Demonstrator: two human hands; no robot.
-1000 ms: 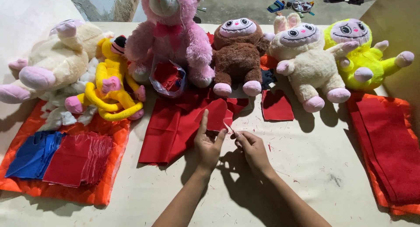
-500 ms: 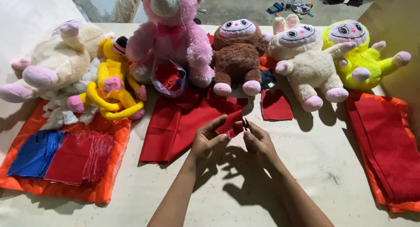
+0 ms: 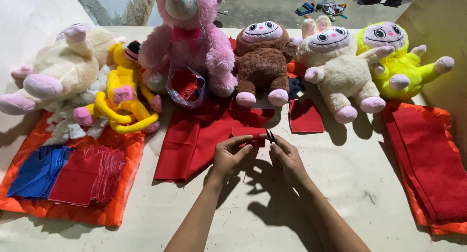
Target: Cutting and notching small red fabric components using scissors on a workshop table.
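Observation:
My left hand (image 3: 229, 156) pinches a small red fabric piece (image 3: 247, 133) just above the table, over the edge of a large red cloth (image 3: 192, 138). My right hand (image 3: 288, 158) is close beside it, holding small dark scissors (image 3: 270, 136). The scissor tips touch the right edge of the red piece. Both forearms come in from the bottom edge of the view.
A row of plush toys sits at the back: cream (image 3: 58, 67), yellow (image 3: 121, 99), pink bear (image 3: 187, 38), brown (image 3: 262, 57), cream rabbit (image 3: 340, 69), lime (image 3: 401, 62). A plastic bag of red scraps (image 3: 187, 86) leans on the bear. Blue (image 3: 36, 169) and red stacks (image 3: 90, 176) lie left, red felt (image 3: 430, 159) right.
My left hand has lowered its raised finger and curled onto the small red piece. Both hands have dropped slightly, and the scissors now meet the piece's edge.

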